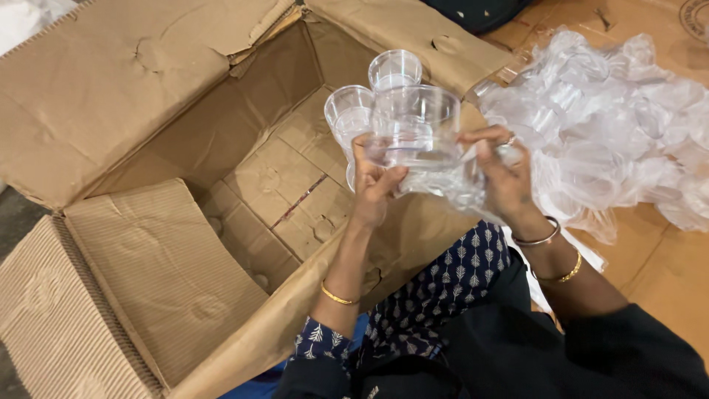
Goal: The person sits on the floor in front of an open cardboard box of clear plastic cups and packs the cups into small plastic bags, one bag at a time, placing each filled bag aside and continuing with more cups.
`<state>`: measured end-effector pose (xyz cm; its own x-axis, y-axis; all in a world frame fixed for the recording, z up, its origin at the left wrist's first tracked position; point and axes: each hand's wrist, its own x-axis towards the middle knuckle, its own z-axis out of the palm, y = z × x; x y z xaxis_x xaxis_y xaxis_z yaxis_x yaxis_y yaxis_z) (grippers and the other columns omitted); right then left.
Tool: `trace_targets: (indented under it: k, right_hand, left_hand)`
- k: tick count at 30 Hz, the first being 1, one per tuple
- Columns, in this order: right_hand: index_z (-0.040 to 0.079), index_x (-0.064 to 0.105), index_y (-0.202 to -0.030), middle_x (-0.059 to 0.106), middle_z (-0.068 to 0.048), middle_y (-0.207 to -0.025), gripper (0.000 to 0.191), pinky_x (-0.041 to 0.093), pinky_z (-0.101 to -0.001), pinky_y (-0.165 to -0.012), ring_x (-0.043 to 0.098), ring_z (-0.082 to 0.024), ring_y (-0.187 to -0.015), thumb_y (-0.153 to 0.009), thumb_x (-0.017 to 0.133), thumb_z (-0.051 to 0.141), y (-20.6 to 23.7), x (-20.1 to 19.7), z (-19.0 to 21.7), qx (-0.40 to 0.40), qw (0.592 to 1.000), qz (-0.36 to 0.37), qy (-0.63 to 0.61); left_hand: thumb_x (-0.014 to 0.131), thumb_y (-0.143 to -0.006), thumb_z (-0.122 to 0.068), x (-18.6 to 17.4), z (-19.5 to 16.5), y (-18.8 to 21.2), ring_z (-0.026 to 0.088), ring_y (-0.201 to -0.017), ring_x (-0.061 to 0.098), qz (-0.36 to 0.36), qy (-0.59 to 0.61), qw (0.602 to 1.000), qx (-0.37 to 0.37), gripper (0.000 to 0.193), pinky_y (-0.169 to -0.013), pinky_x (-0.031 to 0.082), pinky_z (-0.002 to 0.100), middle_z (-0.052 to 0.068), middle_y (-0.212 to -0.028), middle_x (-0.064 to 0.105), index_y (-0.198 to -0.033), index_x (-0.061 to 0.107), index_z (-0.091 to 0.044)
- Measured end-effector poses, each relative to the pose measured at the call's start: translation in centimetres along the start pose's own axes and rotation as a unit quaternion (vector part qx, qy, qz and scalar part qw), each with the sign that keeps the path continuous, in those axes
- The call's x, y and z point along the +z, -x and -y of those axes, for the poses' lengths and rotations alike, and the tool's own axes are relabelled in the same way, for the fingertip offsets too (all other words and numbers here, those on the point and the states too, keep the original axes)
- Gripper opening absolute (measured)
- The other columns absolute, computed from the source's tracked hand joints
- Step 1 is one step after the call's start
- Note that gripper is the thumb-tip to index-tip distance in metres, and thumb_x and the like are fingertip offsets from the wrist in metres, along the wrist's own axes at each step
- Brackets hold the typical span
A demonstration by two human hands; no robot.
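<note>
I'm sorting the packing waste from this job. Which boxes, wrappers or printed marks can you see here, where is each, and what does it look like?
Cardboard box: left and centre, large, brown, flaps open.
Corrugated sheet: inside the box, lower left, ribbed, tan.
Plastic wrap: right, crumpled clear film on flat cardboard.
Round printed mark: top right corner, dark ring on brown cardboard, cut off.
Clear cups: centre, held by left hand and right hand.
</note>
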<state>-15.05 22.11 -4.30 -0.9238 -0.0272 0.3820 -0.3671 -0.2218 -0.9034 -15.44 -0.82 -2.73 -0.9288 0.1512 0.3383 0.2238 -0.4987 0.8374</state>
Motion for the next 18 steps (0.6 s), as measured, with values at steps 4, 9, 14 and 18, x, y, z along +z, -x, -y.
trace_targets:
  k: [4, 9, 14, 18]
  right_hand:
    - [0.005, 0.044, -0.149, 0.061, -0.011, -0.125, 0.062, 0.056, -0.0265, -0.082, 0.062, -0.014, -0.102, -0.103, 0.056, 0.045, 2.0, -0.8, -3.4, -0.011, 0.999, 0.048, 0.01]
    - [0.008, 0.054, -0.124, 0.065, -0.013, -0.131, 0.044, 0.058, -0.0295, -0.089, 0.067, -0.019, -0.112, -0.105, 0.044, 0.047, 5.1, -0.7, -1.7, 0.047, 0.993, 0.1, 0.043]
    - [0.01, 0.069, -0.096, 0.072, -0.012, -0.102, 0.019, 0.055, -0.0309, -0.069, 0.069, -0.019, -0.085, -0.104, 0.055, 0.02, 11.8, 1.5, 6.8, 0.104, 0.945, 0.169, 0.26]
    - [0.005, 0.07, -0.109, 0.072, -0.01, -0.08, 0.02, 0.054, -0.0313, -0.063, 0.07, -0.017, -0.067, -0.1, 0.054, 0.014, 13.9, 3.1, 10.0, 0.18, 0.917, 0.226, 0.275]
  left_hand:
    - [0.083, -0.079, -0.007, 1.6, -3.4, 0.0, 0.006, -0.078, 0.056, 0.062, -0.262, 0.954, 0.133, 0.062, -0.067, 0.047, 0.023, 0.017, -0.159, 0.045, -0.128, 0.045, -0.013]
    - [0.085, -0.072, -0.01, 1.8, -5.7, 1.6, 0.005, -0.065, 0.039, 0.063, -0.313, 0.942, 0.107, 0.077, -0.058, 0.04, 0.024, 0.02, -0.163, 0.043, -0.132, 0.037, -0.01]
    - [0.078, -0.085, -0.009, 1.3, -4.2, 9.6, 0.037, -0.146, 0.043, 0.245, -0.27, 0.916, 0.167, 0.101, -0.118, 0.039, 0.051, 0.018, -0.162, 0.037, -0.165, 0.019, -0.028]
    - [0.065, -0.096, -0.005, 0.8, -4.4, 16.5, 0.046, -0.149, 0.044, 0.265, -0.11, 0.956, 0.056, 0.087, -0.124, 0.038, 0.055, 0.025, -0.165, 0.039, -0.166, 0.026, -0.037]
